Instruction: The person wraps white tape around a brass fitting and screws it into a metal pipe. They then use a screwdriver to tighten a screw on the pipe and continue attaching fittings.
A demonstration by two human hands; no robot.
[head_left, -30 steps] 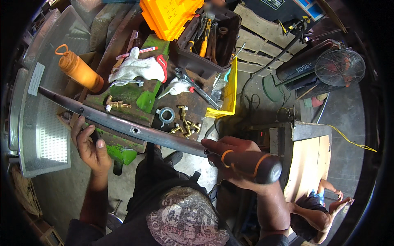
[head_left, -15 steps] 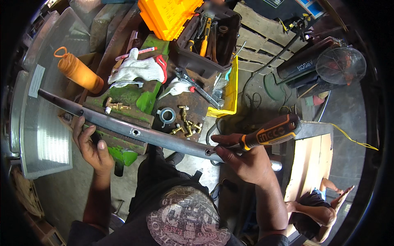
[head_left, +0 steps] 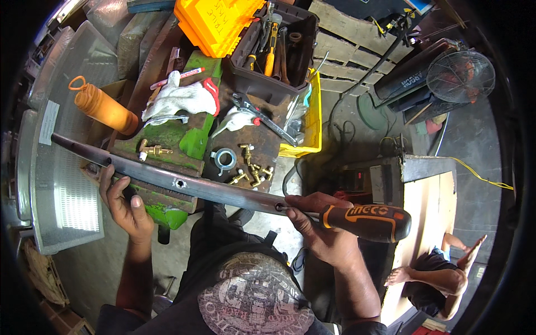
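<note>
A long grey metal pipe (head_left: 223, 196) with holes along it lies across a green vise (head_left: 192, 137). My right hand (head_left: 329, 240) is closed around the shaft of a screwdriver (head_left: 365, 221) with a black and orange handle. Its tip is at the hole near the pipe's right end, and my fingers touch the pipe there. My left hand (head_left: 131, 212) is at the pipe's left part, fingers apart and slightly bent, fingertips against its lower edge. Brass fittings (head_left: 257, 174) and a grey metal ring (head_left: 224, 159) lie beyond the pipe. Another brass fitting (head_left: 153, 149) rests on the vise.
White gloves (head_left: 181, 100), a red marker (head_left: 178, 78), an adjustable wrench (head_left: 265, 118) and an orange bottle (head_left: 104, 110) lie beyond. Farther stand a black toolbox (head_left: 279, 86) with an orange lid and a yellow crate (head_left: 314, 134). Another person (head_left: 435, 279) is at right.
The screwdriver's handle has swung down from pointing up and right to nearly level, tilting slightly downward. My right hand has turned with it. My left hand stays by the pipe.
</note>
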